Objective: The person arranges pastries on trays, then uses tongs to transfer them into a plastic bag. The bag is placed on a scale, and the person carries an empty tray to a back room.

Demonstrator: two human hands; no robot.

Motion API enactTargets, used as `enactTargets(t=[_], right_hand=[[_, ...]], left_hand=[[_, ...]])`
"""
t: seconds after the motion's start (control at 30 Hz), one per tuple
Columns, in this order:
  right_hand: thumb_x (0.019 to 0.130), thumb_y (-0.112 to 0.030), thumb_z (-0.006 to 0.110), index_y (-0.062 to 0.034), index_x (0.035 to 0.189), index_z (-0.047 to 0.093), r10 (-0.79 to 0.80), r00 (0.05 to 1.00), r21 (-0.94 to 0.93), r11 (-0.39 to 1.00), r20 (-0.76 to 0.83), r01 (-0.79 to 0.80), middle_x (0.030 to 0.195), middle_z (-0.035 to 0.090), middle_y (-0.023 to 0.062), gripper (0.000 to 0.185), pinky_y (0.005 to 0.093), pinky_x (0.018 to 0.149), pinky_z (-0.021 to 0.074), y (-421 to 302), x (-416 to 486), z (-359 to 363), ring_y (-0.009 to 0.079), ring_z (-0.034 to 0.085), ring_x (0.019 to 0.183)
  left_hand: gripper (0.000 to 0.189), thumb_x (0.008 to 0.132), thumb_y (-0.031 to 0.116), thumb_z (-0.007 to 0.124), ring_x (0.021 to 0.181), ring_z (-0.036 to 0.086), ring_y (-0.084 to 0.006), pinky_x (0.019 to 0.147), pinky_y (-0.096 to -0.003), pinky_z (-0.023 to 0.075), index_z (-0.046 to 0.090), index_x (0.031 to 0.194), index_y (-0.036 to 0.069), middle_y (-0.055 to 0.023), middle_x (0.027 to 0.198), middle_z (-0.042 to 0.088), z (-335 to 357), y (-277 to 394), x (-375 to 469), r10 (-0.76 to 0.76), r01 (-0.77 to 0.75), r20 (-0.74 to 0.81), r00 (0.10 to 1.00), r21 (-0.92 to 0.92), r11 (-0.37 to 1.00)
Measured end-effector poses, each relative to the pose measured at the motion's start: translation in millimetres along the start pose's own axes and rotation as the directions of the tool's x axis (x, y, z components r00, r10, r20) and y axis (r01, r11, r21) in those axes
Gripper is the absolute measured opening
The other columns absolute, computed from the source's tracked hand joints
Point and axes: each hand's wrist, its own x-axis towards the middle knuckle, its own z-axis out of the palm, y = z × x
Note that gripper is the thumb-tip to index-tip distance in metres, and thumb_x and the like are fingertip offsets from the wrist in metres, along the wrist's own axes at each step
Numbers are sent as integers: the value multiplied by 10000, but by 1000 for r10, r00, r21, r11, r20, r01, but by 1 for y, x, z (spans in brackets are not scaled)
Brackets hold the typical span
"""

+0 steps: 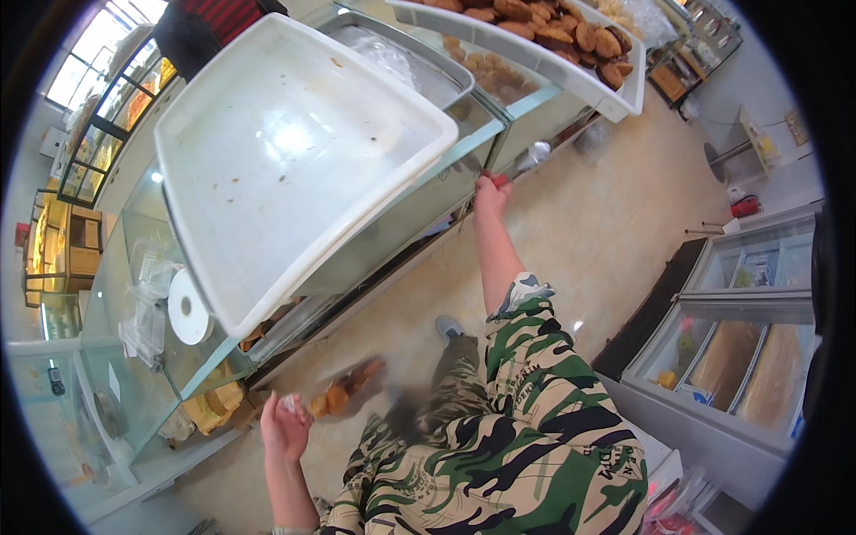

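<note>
My left hand (286,424) is at the lower left, fingers curled around a bit of clear plastic. Beside it, over the floor, hangs a clear plastic bag of brown round baked goods (338,394), blurred. My right hand (493,195) reaches forward to the near edge of the glass display counter (435,175), its fingers bent around something reddish; whether it grips this or the edge is unclear. A large white plastic tray (301,154) with a few crumbs lies on the counter. Past it, a white tray (521,47) holds many brown baked pieces.
A metal tray (408,53) with clear plastic sits behind the white tray. A white roll (189,306) and clear plastic containers (144,307) are at the left. At the right stands a glass-topped chest freezer (709,374). Part of a person (214,23) shows beyond the counter.
</note>
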Motion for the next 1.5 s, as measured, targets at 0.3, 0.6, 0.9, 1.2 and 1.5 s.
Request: enactTargets(t=[0.3, 0.6, 0.9, 1.2, 1.5], right_hand=[[799, -43, 700, -5, 1248, 487, -66, 994, -105, 992, 82, 74, 1100, 656, 131, 499, 391, 954, 501, -5, -6, -3, 271, 635, 1039], [805, -48, 683, -25, 1230, 476, -213, 969, -126, 965, 121, 228, 962, 597, 103, 473, 397, 846, 511, -19, -38, -1, 263, 612, 876], [803, -3, 635, -32, 1186, 491, -288, 957, -156, 947, -30, 280, 937, 564, 77, 411, 354, 799, 500, -35, -10, 15, 219, 576, 826], [814, 1, 645, -55, 1223, 504, -220, 945, -123, 959, 242, 255, 900, 571, 60, 436, 351, 710, 479, -18, -48, 8, 187, 545, 759], [821, 2, 645, -88, 1312, 531, 98, 908, -31, 995, 408, -94, 910, 593, 24, 512, 334, 688, 468, 7, -169, 20, 142, 524, 740]], left_hand=[[871, 993, 781, 396, 644, 477, -182, 683, -336, 382, 652, 1148, -38, -22, 702, 584, 87, 21, 158, -226, 256, -222, 948, 113, 960], [785, 981, 564, 523, 749, 479, -189, 765, -357, 416, 501, 1414, -90, -57, 909, 591, 76, 50, 193, -186, 189, 33, 982, -151, 970], [773, 950, 550, 652, 730, 544, -195, 798, -358, 435, 556, 1347, -106, -109, 942, 686, 97, 32, 212, -207, 225, 100, 973, -216, 950], [666, 995, 513, 603, 687, 513, -176, 763, -325, 419, 607, 1294, -83, -45, 816, 675, 48, 53, 202, -256, 247, -4, 967, -257, 934], [610, 1052, 576, 439, 658, 407, -190, 705, -350, 350, 650, 961, 11, -36, 690, 497, 48, 21, 83, -29, 22, -245, 969, -29, 999]])
